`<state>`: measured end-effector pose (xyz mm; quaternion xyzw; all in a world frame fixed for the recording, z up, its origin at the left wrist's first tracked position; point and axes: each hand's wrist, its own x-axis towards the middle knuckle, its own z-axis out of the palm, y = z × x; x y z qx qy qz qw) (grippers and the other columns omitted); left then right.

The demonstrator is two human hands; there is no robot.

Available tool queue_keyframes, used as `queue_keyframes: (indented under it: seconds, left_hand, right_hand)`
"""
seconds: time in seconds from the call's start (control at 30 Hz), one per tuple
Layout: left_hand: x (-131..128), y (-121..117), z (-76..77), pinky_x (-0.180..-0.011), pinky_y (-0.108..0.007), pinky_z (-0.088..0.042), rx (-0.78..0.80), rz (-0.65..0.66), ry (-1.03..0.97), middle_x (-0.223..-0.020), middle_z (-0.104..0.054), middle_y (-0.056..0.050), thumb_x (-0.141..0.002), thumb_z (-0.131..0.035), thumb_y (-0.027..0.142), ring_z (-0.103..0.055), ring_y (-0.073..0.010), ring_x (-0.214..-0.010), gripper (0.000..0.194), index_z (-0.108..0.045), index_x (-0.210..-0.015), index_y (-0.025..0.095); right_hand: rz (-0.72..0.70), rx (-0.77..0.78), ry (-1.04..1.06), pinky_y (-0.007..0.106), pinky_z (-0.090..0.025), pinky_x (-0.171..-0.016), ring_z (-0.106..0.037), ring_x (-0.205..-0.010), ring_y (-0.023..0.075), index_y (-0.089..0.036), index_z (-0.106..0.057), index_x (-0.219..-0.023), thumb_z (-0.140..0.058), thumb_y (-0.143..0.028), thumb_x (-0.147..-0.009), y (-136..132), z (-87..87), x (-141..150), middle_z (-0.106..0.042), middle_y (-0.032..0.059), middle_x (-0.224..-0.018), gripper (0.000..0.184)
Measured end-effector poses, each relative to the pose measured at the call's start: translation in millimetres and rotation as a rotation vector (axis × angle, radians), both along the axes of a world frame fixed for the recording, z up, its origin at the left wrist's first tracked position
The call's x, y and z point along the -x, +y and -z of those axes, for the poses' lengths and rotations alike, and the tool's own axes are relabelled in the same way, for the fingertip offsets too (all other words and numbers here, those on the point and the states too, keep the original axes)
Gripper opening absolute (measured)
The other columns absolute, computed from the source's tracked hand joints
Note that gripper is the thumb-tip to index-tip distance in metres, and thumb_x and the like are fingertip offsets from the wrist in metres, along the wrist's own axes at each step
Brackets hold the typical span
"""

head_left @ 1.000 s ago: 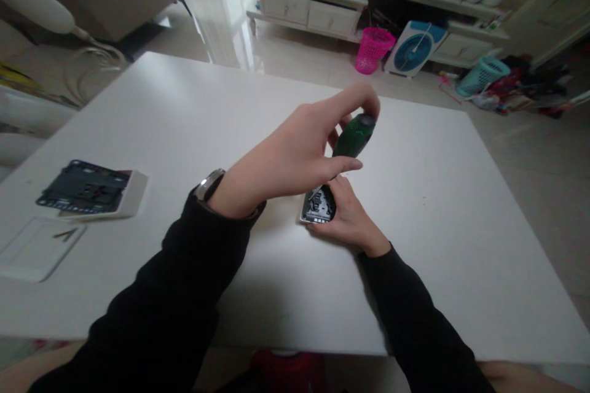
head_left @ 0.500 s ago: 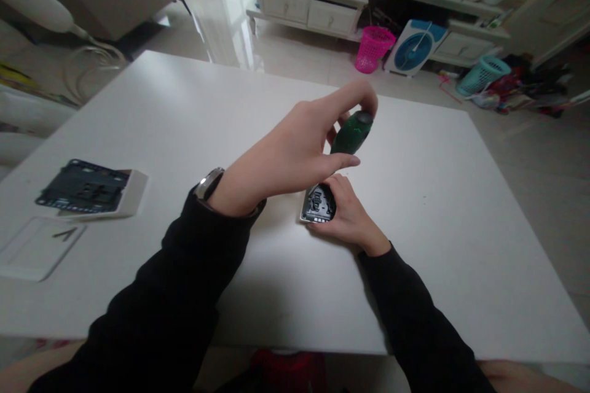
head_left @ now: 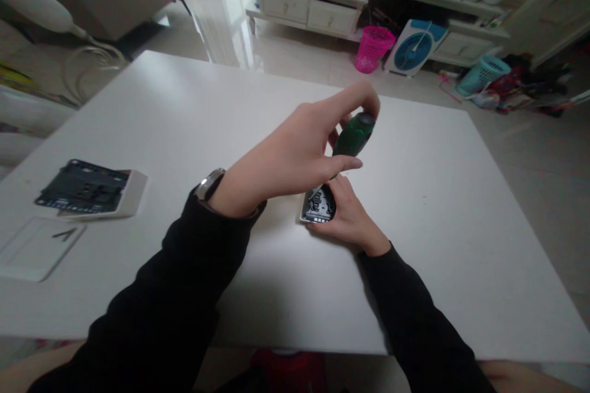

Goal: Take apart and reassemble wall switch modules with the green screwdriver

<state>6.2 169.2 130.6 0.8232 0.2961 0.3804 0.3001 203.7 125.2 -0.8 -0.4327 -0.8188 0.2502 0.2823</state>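
Observation:
My left hand (head_left: 299,150), a watch on its wrist, is closed around the green handle of a screwdriver (head_left: 353,136). The tool leans, its shaft reaching down toward a small white box with a black inside (head_left: 319,204). My left hand partly covers that box, so where the tip touches is hard to see. My right hand (head_left: 353,218) grips the box from its right side against the table. Far to the left, a black plastic frame (head_left: 85,186) rests tilted on a white box (head_left: 134,191).
The white table (head_left: 415,258) spans the view. A white cover (head_left: 27,255) with small dark pieces (head_left: 63,234) lies on its left. Beyond the table stand a pink basket (head_left: 372,49), a blue-and-white fan (head_left: 412,49), a teal basket (head_left: 483,75) and a white cabinet (head_left: 304,6).
My left hand and the screwdriver have shifted very slightly to the right. The right hand and the small box stay in place.

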Motion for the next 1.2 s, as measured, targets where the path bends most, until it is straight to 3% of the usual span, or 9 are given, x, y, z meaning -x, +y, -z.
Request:
queue_keyframes:
  seconds: [0.37, 0.73, 1.2]
  left_hand:
    - [1.7, -2.2, -4.7, -0.072, -0.031, -0.059, 0.017, -0.032, -0.003, -0.110, -0.068, -0.006, -0.086, -0.076, 0.018, -0.069, -0.0210, -0.095, 0.039, -0.059, -0.120, 0.023]
    - [0.1, -3.0, -5.2, -0.072, -0.028, -0.058, 0.024, -0.002, 0.037, -0.116, -0.067, -0.007, -0.084, -0.073, 0.013, -0.069, -0.0202, -0.097, 0.041, -0.059, -0.122, 0.021]
    - [-1.3, -3.0, -1.5, -0.078, -0.034, -0.061, -0.035, -0.035, 0.045, -0.112, -0.068, -0.005, -0.085, -0.075, 0.015, -0.070, -0.0210, -0.095, 0.041, -0.060, -0.122, 0.023]
  right_hand:
    - [0.004, -0.018, -0.015, 0.049, -0.050, -0.096, -0.057, -0.110, 0.0328, -0.025, -0.053, -0.124, -0.087, -0.033, -0.069, -1.4, -1.9, -0.3, -0.063, 0.0103, -0.120, 0.066]
    - [-0.002, 0.002, -0.002, 0.054, -0.050, -0.102, -0.057, -0.120, 0.0366, -0.027, -0.051, -0.138, -0.089, -0.035, -0.069, -0.5, 0.3, -0.2, -0.061, 0.0120, -0.129, 0.079]
    - [-0.002, 0.008, 0.001, 0.053, -0.049, -0.101, -0.057, -0.119, 0.0364, -0.026, -0.052, -0.136, -0.088, -0.035, -0.069, -0.2, -1.6, 0.2, -0.061, 0.0120, -0.128, 0.077]
